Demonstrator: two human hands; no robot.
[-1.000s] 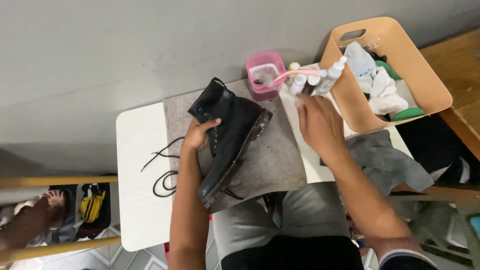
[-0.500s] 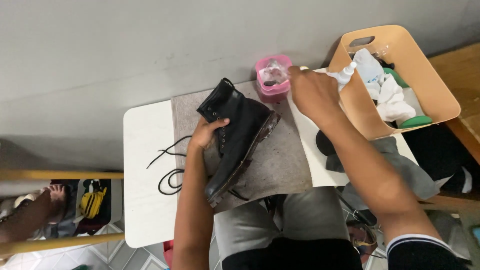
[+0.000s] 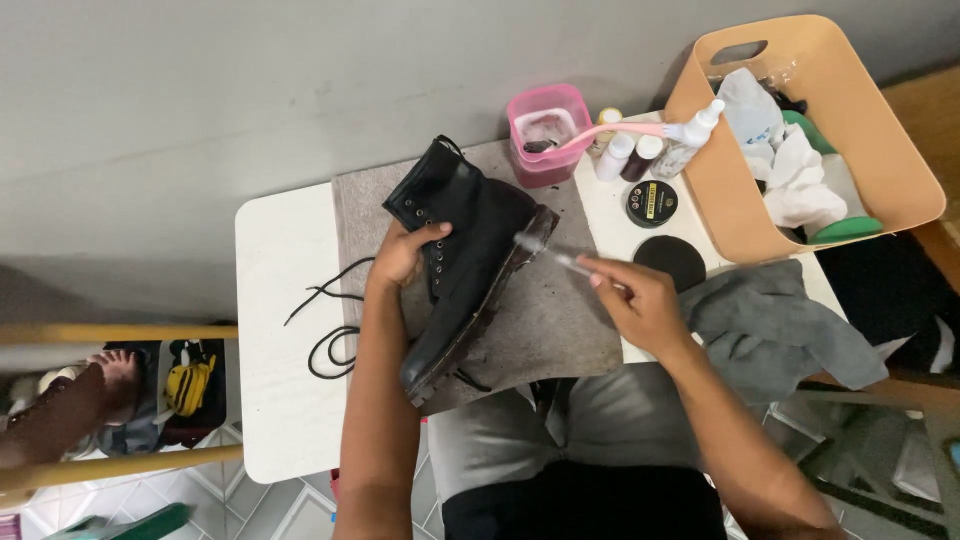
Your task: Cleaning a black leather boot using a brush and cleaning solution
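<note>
— Found the black boot (image 3: 465, 265) where?

— On the grey felt mat (image 3: 560, 330), mid white tabletop (image 3: 280, 400), nearer the far edge than the near one. Saw it tipped on its side, with the shaft opening toward the far edge and the toe toward the near edge, slanting a little leftward. Noted the sole turned rightward.

— And gripped how?

— Clamped by the left hand (image 3: 400, 255) from the tabletop's left side, fingers curled over the bare eyelet row and thumb behind the shaft. Saw a small brush (image 3: 545, 250) pinched in the right hand (image 3: 640, 300), between thumb and fingertips at the handle's rear end. Found the handle pointing leftward and slightly away, its bristles at the sole edge by the heel. Could not tell whether touching or just short of it.

— So nearer to the sole by which hand?

— By the right, plainly. Reached from the open sole side, handle roughly crosswise to the boot's long axis.

— Any room for moving?

— Bare mat between sole and right hand, stretching down toward the near edge. Spotted black laces (image 3: 330, 330) looped loose on the left part of the tabletop, well apart from the brush. Spotted a pink tub (image 3: 548, 130) just beyond the heel at the far edge. Saw a round tin (image 3: 652, 203) and a black lid (image 3: 670, 262) near the right hand at the mat's right border. Noted a grey cloth (image 3: 770, 325) draped over the right edge, below a tan basket (image 3: 720, 190).
</note>
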